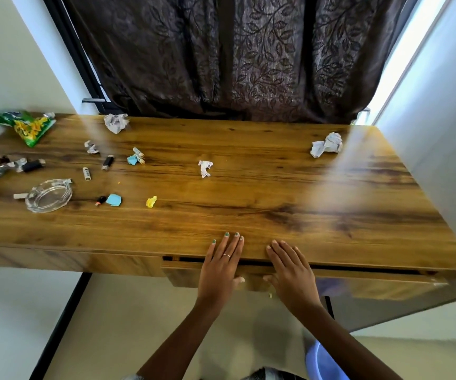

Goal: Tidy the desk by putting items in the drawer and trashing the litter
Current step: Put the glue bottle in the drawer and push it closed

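Crumpled paper (327,145) and a green wrapper (25,127) are left on the counter (248,209). The drawer (372,286) is barely opened. Left hand (220,266) and right hand (290,272) are laid flat.

Bright daylight, glare streaks on desk (248,215), bowed edges, perhaps slightly soft

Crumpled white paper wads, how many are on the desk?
4: the back-left wad, a small wad nearer than it, the mid-desk wad, the back-right wad. Whitish bits beside the snack bag are unclear.
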